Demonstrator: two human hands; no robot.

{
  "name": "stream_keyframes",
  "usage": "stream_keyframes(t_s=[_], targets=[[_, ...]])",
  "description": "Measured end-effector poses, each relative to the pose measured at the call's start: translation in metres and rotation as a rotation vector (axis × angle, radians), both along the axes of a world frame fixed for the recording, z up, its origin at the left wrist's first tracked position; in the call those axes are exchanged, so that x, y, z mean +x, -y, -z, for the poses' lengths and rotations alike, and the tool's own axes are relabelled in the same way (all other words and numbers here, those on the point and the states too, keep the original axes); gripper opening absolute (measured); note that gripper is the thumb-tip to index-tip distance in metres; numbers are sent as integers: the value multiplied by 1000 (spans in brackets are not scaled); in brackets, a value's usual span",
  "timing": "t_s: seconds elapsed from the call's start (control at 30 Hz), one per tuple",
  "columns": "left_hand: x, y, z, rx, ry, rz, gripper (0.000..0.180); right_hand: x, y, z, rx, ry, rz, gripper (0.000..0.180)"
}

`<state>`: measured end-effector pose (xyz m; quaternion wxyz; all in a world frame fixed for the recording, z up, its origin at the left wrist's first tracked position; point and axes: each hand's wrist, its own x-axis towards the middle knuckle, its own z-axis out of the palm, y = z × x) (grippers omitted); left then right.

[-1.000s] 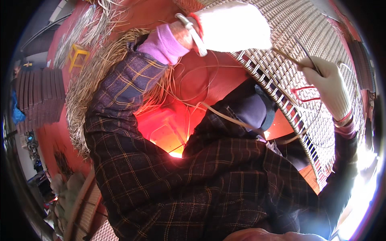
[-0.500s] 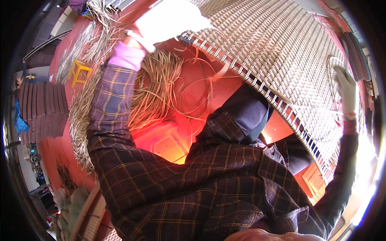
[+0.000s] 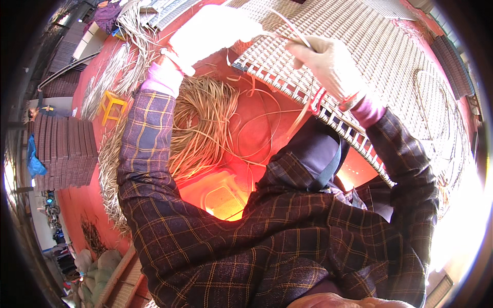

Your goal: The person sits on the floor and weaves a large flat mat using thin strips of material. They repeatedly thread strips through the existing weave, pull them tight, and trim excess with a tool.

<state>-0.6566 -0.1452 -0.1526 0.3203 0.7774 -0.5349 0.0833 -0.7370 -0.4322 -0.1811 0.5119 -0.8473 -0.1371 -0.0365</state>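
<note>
My left hand [image 3: 210, 33], in a white glove washed out by the sun, is raised at the top edge of a pale woven rattan panel [image 3: 395, 56]. My right hand [image 3: 328, 64], also gloved, is close beside it and pinches a thin rattan strand [image 3: 295, 33] that runs across to the left hand. More of the strand hangs down from the right hand past a red band at the wrist. The panel leans over my dark-trousered knee [image 3: 313, 154].
A big coil of loose rattan strands [image 3: 200, 128] lies on the red floor [image 3: 257, 128] below my left arm. More bundles [image 3: 110, 77], a yellow stool [image 3: 112, 105] and a stack of brown panels [image 3: 61, 154] are at the left.
My right hand has swung from the panel's far right edge to the upper middle, next to my left hand. The left hand has shifted right, and the view has tilted.
</note>
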Motion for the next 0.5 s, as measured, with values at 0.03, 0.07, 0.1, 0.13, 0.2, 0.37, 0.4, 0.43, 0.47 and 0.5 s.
stream_keyframes(t_s=[0.03,0.07,0.1,0.13,0.2,0.37,0.4,0.43,0.47,0.5], targets=[[-8,-4,-5,-130,-205,-9,23,0,9,-1,-56,82,15,28],[-12,-6,-8,-259,-410,-17,20,0,20,-2,-103,179,17,28],[-9,-7,-11,-223,-368,22,21,-1,31,-3,-194,332,3,27],[-7,-9,-11,-187,-325,61,22,-2,44,-2,-189,303,28,28],[3,-14,-8,-195,-312,25,23,7,73,-3,-365,523,102,29],[32,-26,4,-14,-130,-270,23,37,197,-10,-473,287,281,30],[38,-26,4,18,-116,-291,23,41,227,-11,-395,244,288,30],[43,-26,5,50,-102,-312,23,45,257,-12,-380,363,317,31],[50,-26,5,83,-89,-331,23,44,294,-19,-411,411,330,32],[54,-28,6,13,-90,-333,22,43,332,-28,-442,380,422,33]])
